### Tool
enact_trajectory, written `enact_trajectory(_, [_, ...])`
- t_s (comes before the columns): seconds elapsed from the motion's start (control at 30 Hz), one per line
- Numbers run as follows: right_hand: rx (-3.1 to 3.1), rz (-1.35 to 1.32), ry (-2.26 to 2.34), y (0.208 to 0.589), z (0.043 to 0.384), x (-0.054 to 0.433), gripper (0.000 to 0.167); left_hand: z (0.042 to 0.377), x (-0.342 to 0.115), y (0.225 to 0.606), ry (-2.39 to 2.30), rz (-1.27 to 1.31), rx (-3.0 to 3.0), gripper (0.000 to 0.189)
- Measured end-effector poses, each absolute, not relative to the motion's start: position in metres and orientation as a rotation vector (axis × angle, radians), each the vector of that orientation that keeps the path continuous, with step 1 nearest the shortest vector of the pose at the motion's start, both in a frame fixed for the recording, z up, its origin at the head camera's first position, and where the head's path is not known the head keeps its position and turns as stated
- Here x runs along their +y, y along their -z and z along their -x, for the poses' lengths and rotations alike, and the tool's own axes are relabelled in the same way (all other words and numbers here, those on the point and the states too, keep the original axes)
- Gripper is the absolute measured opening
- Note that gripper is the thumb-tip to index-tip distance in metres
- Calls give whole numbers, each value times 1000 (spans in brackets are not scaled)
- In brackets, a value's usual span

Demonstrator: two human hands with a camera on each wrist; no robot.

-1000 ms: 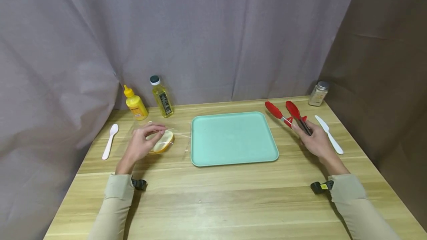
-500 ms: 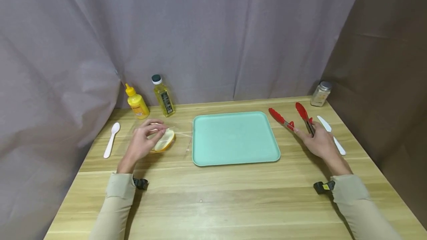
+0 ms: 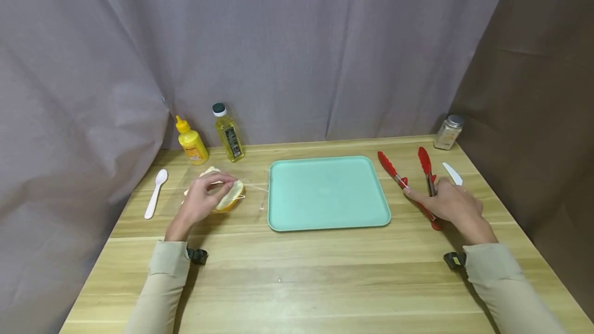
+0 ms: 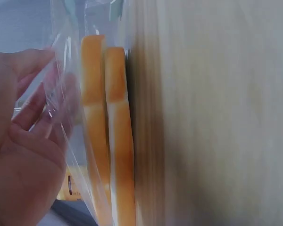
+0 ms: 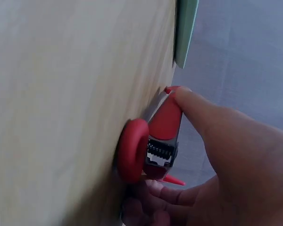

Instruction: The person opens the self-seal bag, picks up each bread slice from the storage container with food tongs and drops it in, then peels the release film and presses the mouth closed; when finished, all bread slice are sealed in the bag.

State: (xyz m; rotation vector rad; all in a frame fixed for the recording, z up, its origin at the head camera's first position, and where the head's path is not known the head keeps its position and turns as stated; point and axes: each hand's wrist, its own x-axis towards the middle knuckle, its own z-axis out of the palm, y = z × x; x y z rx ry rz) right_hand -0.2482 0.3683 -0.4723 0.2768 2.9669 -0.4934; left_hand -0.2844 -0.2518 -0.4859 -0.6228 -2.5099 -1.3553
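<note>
My left hand (image 3: 199, 202) pinches the upper side of a clear plastic bag (image 3: 256, 192) between thumb and fingers. Inside the bag lie bread slices (image 3: 232, 197); the left wrist view shows two slices (image 4: 118, 117) stacked flat, their brown crusts towards the camera. The bag's film rises off the bread towards my fingers. At the right, my right hand (image 3: 457, 207) holds a pair of red-tipped tongs (image 3: 392, 167) low at the table, thumb on one arm and fingers on the other. The tongs' arms are spread. Their red end ring (image 5: 132, 150) is close to the tabletop in the right wrist view.
A mint-green tray (image 3: 329, 195) lies between my hands. Behind the bag stand a yellow squeeze bottle (image 3: 192, 146) and an oil bottle (image 3: 229, 138). A white spoon (image 3: 155, 195) lies left, a white knife (image 3: 452, 173) right, partly hidden by my hand. A seasoning jar (image 3: 448, 133) stands back right.
My right hand has moved right and down with the tongs; their arms have spread and their ring end shows below the hand. My left hand stays at the bag; more bread shows behind it.
</note>
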Motion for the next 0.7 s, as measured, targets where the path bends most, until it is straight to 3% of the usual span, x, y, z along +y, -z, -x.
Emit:
enact_trajectory(0.37, [3246,-371,632,465,251,360,99,284,-253,486,1070,540,-2629,13])
enact_trajectory(0.5, [3429,-323,794,452,257,338,80,284,-253,483,1004,519,-2667,13])
enact_trajectory(0.7, [3471,25,1005,438,268,281,42,286,-247,478,924,554,-2715,16])
